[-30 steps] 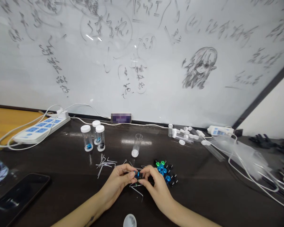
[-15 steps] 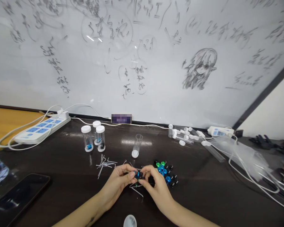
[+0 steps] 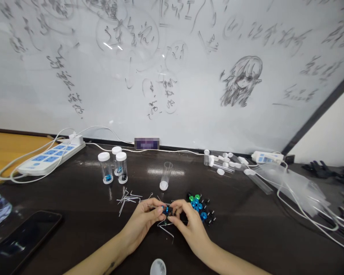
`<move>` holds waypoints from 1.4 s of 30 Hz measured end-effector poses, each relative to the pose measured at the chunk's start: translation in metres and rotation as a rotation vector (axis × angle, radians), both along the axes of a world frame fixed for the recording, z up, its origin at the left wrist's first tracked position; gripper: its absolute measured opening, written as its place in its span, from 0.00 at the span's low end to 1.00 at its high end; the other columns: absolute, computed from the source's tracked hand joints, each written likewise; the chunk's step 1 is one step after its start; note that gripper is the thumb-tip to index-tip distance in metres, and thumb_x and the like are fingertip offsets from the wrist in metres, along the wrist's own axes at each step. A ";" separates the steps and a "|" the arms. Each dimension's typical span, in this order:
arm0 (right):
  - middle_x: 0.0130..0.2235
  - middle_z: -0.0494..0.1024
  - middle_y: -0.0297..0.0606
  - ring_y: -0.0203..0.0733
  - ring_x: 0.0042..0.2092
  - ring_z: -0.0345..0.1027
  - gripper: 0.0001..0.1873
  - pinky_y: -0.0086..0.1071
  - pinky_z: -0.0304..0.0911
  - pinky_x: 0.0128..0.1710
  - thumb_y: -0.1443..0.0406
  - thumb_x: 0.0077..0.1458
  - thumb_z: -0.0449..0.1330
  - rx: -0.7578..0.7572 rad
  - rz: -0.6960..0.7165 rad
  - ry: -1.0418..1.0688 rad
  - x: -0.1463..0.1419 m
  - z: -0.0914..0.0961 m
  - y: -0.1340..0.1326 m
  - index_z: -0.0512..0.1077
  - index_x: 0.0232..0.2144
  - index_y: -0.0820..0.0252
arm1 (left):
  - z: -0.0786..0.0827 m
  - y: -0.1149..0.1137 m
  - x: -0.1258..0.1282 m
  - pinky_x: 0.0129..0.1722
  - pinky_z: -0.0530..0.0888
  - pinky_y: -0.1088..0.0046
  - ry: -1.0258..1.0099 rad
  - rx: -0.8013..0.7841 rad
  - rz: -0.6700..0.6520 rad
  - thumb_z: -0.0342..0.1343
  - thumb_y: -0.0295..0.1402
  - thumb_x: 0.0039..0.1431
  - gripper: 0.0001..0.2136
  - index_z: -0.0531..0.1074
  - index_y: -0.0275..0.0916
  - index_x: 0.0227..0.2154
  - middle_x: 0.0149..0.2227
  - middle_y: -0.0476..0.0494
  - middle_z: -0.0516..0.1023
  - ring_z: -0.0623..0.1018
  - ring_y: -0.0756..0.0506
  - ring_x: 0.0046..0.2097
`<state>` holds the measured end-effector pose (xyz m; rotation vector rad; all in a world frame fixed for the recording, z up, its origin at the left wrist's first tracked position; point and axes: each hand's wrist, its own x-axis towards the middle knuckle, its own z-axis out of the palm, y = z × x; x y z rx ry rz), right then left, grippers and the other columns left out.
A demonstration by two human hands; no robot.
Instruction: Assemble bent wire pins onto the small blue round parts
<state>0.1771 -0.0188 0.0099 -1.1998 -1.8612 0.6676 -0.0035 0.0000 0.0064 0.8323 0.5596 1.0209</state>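
Note:
Above the dark table, my left hand [image 3: 145,217] pinches one side of a small blue-and-black knob-like part [image 3: 167,210]. A thin metal rod seems to run along the same fingertips. From the other side, the thumb and fingers of my right hand [image 3: 187,217] close on the black end of that part. Beneath the hands lies a bent wire rod [image 3: 166,231]. Right of my right hand sits a cluster of small blue, green and black knob-like pieces [image 3: 199,206], some with short metal shafts. More bent wire rods [image 3: 127,198] lie to the left.
Capped clear tubes [image 3: 105,168] with small parts inside stand at the left. One clear tube [image 3: 166,175] stands on a white cap in the middle. Loose tubes and caps [image 3: 225,162], a plastic bag [image 3: 292,183], a power strip [image 3: 51,156] and a phone [image 3: 23,244] lie around.
Both hands stay in nearly the same place, still pinching the small part, with only slight finger movement. The view has shifted a little.

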 end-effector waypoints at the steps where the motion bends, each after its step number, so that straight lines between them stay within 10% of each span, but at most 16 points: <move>1: 0.34 0.71 0.31 0.40 0.35 0.64 0.12 0.31 0.60 0.38 0.70 0.55 0.61 -0.001 0.004 0.008 0.000 -0.001 0.000 0.67 0.41 0.53 | 0.000 0.000 0.000 0.38 0.69 0.78 -0.003 0.000 0.002 0.61 0.28 0.52 0.03 0.75 0.34 0.29 0.31 0.45 0.76 0.74 0.52 0.32; 15: 0.31 0.71 0.32 0.41 0.37 0.64 0.02 0.31 0.58 0.38 0.65 0.59 0.57 -0.005 0.001 -0.024 0.000 0.004 -0.002 0.69 0.35 0.56 | -0.003 0.001 0.001 0.37 0.69 0.79 -0.014 -0.012 0.000 0.61 0.27 0.52 0.02 0.75 0.34 0.28 0.31 0.46 0.75 0.73 0.53 0.33; 25: 0.27 0.72 0.30 0.36 0.32 0.65 0.22 0.32 0.52 0.41 0.64 0.67 0.44 0.044 0.087 -0.140 -0.001 0.011 -0.003 0.67 0.23 0.58 | 0.003 -0.005 0.001 0.36 0.69 0.74 0.051 0.040 -0.035 0.62 0.28 0.51 0.04 0.75 0.34 0.30 0.30 0.45 0.76 0.74 0.50 0.31; 32: 0.31 0.70 0.32 0.41 0.37 0.63 0.03 0.31 0.57 0.39 0.65 0.58 0.59 0.047 0.000 -0.105 0.000 0.007 -0.004 0.68 0.32 0.57 | 0.002 -0.001 0.001 0.36 0.69 0.76 0.020 0.009 -0.019 0.63 0.29 0.50 0.04 0.75 0.35 0.29 0.30 0.45 0.76 0.74 0.51 0.31; 38: 0.34 0.71 0.35 0.43 0.39 0.63 0.07 0.34 0.59 0.41 0.61 0.60 0.55 0.039 -0.004 -0.050 0.000 0.009 -0.007 0.67 0.40 0.55 | 0.006 -0.004 0.001 0.37 0.69 0.76 0.023 0.012 0.013 0.63 0.29 0.50 0.04 0.76 0.35 0.28 0.31 0.46 0.76 0.73 0.51 0.32; 42: 0.29 0.70 0.34 0.41 0.35 0.64 0.18 0.34 0.56 0.40 0.60 0.66 0.45 0.069 0.032 -0.123 -0.001 0.013 -0.006 0.68 0.27 0.58 | 0.006 -0.004 0.001 0.36 0.69 0.75 0.068 0.016 -0.011 0.64 0.30 0.48 0.05 0.76 0.36 0.29 0.30 0.46 0.76 0.74 0.51 0.31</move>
